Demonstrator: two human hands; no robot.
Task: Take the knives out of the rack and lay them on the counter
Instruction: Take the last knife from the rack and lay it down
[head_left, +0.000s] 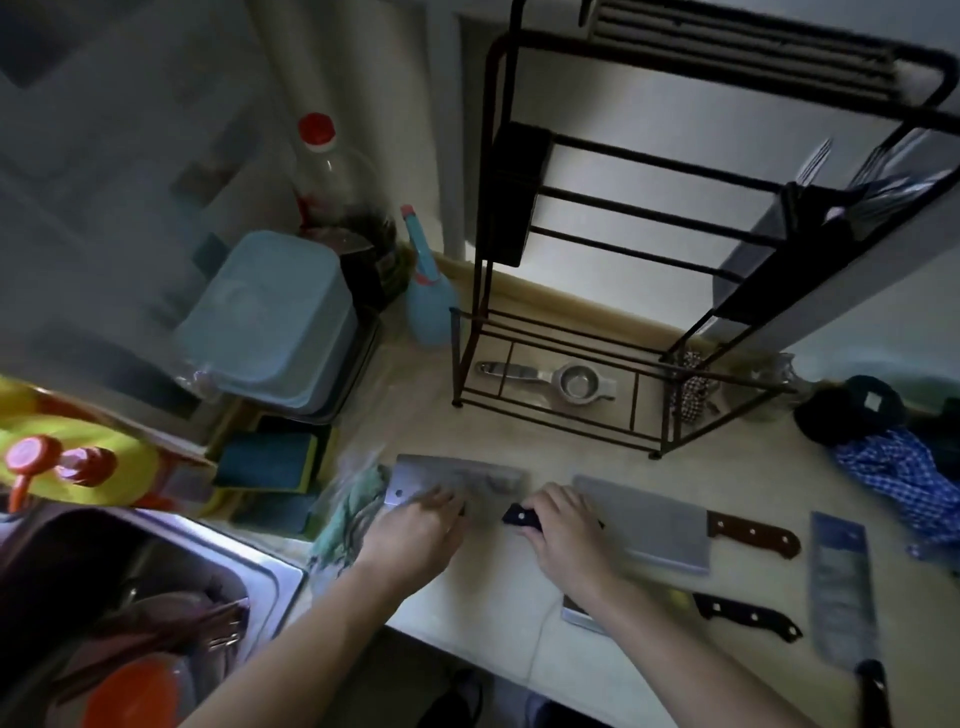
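Note:
A black wire rack (670, 218) stands at the back of the counter (498, 597). A cleaver (457, 475) lies flat in front of it. My left hand (421, 530) presses on its blade, and my right hand (563, 525) is closed around its black handle (519, 516). To the right lies a brown-handled cleaver (660, 525). A black-handled knife (743, 616) rests near the front edge, its blade mostly hidden under my right forearm. A long cleaver (841, 587) lies at the far right, handle toward me.
A steel strainer (566, 382) lies on the rack's bottom shelf. A sink (140, 613) with dishes is at the left, sponges (270, 462) and a blue tub (270, 322) behind it. A blue spray bottle (428, 296), a dark bottle (353, 218) and a checked cloth (898, 478) stand around.

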